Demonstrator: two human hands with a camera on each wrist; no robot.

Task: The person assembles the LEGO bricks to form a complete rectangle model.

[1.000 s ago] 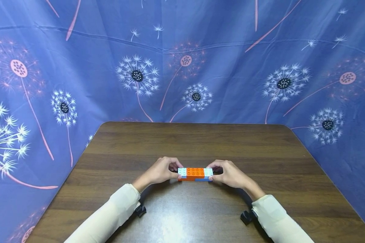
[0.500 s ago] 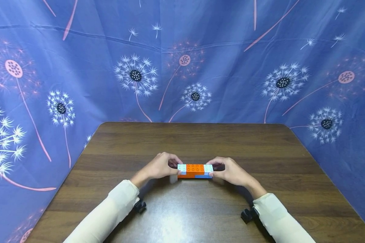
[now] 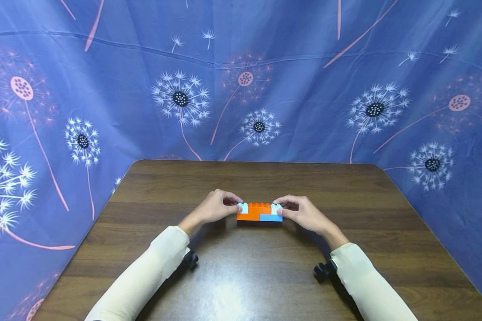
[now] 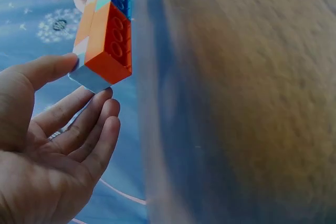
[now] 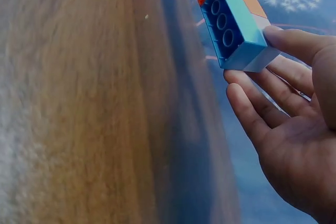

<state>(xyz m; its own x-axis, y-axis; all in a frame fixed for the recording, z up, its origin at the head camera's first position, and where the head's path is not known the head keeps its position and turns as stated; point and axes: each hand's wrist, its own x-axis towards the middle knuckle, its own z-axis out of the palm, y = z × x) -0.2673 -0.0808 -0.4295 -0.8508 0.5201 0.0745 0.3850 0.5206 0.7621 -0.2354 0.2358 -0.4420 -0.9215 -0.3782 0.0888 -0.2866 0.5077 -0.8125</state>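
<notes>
In the head view, a bar of joined toy building bricks hangs above the table between both hands. Its top layer has an orange brick (image 3: pixel 259 208) between a white brick (image 3: pixel 243 208) on the left and another white brick (image 3: pixel 275 207) on the right. Beneath sit an orange brick (image 3: pixel 247 217) and a blue brick (image 3: pixel 271 218). My left hand (image 3: pixel 217 206) pinches the left end, thumb on the near side. The right end is pinched by my right hand (image 3: pixel 304 215). Hollow undersides of the lower orange brick (image 4: pixel 111 45) and blue brick (image 5: pixel 236 24) show in the wrist views.
A brown wood-grain table (image 3: pixel 241 267) spreads below the hands, with a bright glare near its front. Behind it hangs a blue dandelion-print cloth (image 3: pixel 297 80). Black wrist devices, such as the right one (image 3: pixel 324 270), sit under the cream sleeves (image 3: pixel 365 278).
Both hands have lifted the brick bar off the table, up and away in the head view. It has tilted so that its near side shows more and the stud tops less.
</notes>
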